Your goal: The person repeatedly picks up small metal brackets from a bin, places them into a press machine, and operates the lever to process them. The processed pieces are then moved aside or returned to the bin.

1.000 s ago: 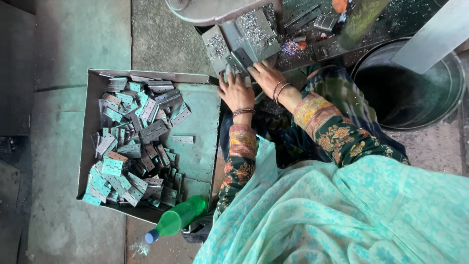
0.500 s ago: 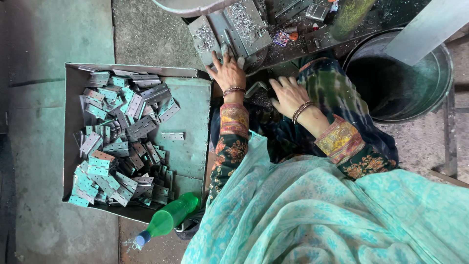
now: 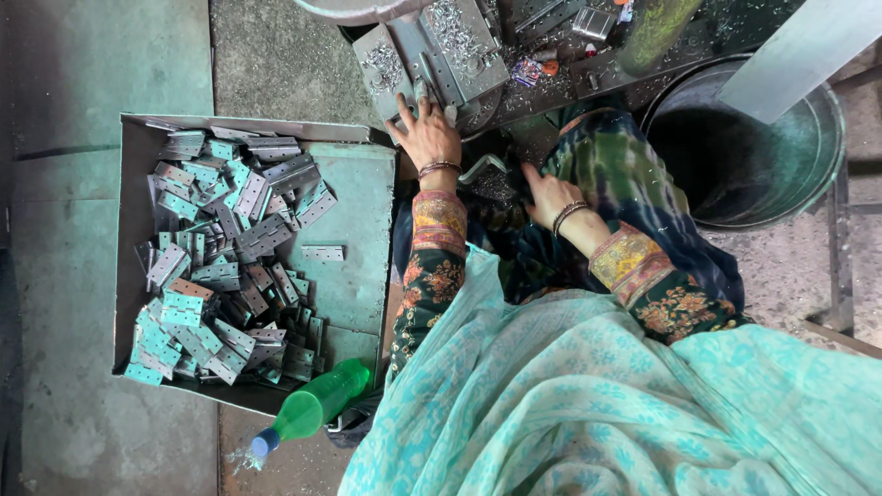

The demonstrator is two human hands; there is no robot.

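Looking down from the head camera, your left hand (image 3: 430,138) lies spread, fingers wide, flat on a grey metal plate (image 3: 432,50) of the machine on the bench (image 3: 698,37); it grips nothing. Your right hand (image 3: 547,191) rests lower, near your lap, fingers loosely curled over dark cloth strewn with metal shavings; you cannot tell whether it holds anything. Just beside it, between your two hands, lies one small pale metal piece (image 3: 482,167). The plate is dull grey, drilled, and dusted with bright swarf. To your left, one shallow cardboard tray (image 3: 363,230) holds dozens of grey hinge plates (image 3: 220,248), too many to count. One green bottle (image 3: 317,404) lies at the tray's near corner. One dark bucket (image 3: 818,138) stands to your right.
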